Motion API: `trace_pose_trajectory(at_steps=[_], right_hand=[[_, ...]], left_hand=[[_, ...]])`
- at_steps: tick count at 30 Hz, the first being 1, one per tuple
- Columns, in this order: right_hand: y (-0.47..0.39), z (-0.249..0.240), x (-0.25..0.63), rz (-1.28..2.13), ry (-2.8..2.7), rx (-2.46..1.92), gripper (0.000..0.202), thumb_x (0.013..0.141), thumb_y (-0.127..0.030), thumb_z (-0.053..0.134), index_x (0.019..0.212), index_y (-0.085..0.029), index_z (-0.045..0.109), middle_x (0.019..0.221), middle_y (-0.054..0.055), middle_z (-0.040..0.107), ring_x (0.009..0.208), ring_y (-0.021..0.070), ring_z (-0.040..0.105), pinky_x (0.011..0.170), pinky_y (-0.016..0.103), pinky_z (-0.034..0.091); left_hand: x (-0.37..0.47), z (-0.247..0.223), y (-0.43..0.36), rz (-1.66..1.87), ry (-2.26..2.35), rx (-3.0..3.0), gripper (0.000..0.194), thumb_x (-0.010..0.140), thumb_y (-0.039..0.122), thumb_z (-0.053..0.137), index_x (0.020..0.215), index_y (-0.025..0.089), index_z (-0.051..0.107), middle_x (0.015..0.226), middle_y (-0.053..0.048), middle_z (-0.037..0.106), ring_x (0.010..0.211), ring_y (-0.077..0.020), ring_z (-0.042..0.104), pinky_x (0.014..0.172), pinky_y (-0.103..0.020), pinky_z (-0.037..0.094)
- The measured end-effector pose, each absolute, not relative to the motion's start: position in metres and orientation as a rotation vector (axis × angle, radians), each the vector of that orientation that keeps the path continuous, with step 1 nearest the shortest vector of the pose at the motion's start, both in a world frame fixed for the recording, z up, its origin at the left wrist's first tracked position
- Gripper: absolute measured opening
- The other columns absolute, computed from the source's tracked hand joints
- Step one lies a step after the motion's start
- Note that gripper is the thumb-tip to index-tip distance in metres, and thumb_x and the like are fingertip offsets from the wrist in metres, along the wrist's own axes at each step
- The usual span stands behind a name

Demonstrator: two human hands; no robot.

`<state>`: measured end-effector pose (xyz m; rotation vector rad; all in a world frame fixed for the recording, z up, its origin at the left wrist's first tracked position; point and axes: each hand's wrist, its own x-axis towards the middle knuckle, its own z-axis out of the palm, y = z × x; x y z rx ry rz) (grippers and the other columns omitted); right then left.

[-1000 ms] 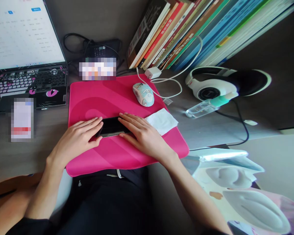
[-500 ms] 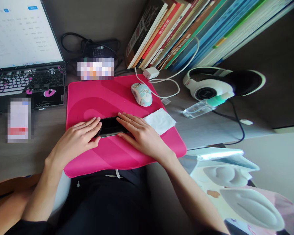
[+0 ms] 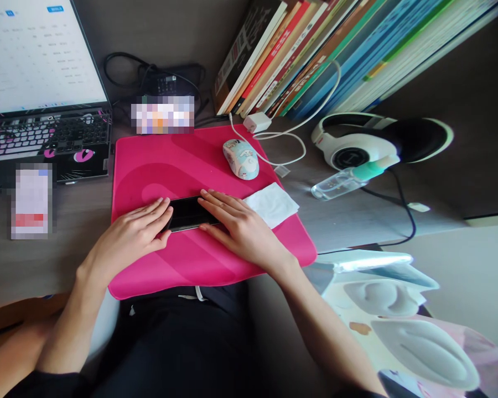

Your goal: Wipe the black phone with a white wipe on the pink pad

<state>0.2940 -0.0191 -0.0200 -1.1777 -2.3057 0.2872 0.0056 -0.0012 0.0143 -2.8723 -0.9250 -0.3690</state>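
Two hands (image 3: 243, 229), black slab (image 3: 186, 213), ends hidden

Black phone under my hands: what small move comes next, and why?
Perhaps lift the right hand toward the white cloth: it lies close beside that hand, while the left hand rests at the black phone's other end and could steady it on the pink mat.

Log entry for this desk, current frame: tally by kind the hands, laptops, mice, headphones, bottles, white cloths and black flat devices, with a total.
Hands: 2 (left hand, right hand)
Laptop: 1
Mouse: 1
Headphones: 1
Bottle: 1
White cloth: 1
Black flat device: 1
Total: 8
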Motion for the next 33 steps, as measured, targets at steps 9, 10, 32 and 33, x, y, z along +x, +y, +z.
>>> trace_pose_trajectory(at_steps=[9,10,32,33], right_hand=[[-0.0187,-0.0204,0.2942,0.305,-2.289,-1.163,0.050,0.110,-0.036,0.059,0.154,-0.013,0.060,0.163,0.017,0.057,0.154,0.0301,0.052,0.126,0.055,0.049],[-0.0187,-0.0203,0.2941,0.308,-2.286,-1.163,0.050,0.110,-0.036,0.059,0.154,-0.013,0.060,0.163,0.018,0.057,0.154,0.0302,0.052,0.126,0.055,0.049],[-0.0174,-0.0189,0.2936,0.332,-2.261,-1.150,0.053,0.111,-0.037,0.057,0.161,-0.020,0.053,0.162,0.016,0.059,0.153,0.0305,0.054,0.125,0.057,0.050],[-0.0170,-0.0191,0.2938,0.328,-2.262,-1.147,0.053,0.111,-0.037,0.056,0.161,-0.019,0.053,0.161,0.016,0.059,0.153,0.0301,0.054,0.125,0.056,0.050]], left_hand=[[0.0073,0.0147,-0.0012,-0.416,-0.836,-2.824,0.038,0.107,0.015,0.052,0.140,0.001,0.066,0.151,-0.023,0.065,0.140,-0.0287,0.066,0.121,-0.042,0.054],[0.0073,0.0148,-0.0014,-0.415,-0.841,-2.828,0.038,0.107,0.015,0.052,0.140,0.002,0.066,0.151,-0.023,0.065,0.141,-0.0284,0.065,0.121,-0.042,0.054],[0.0087,0.0144,-0.0020,-0.468,-0.925,-2.868,0.039,0.105,0.015,0.052,0.140,0.004,0.067,0.151,-0.021,0.065,0.140,-0.0284,0.067,0.119,-0.045,0.056],[0.0085,0.0143,-0.0019,-0.473,-0.932,-2.874,0.039,0.105,0.015,0.052,0.140,0.005,0.067,0.151,-0.021,0.065,0.140,-0.0283,0.067,0.119,-0.045,0.056]])
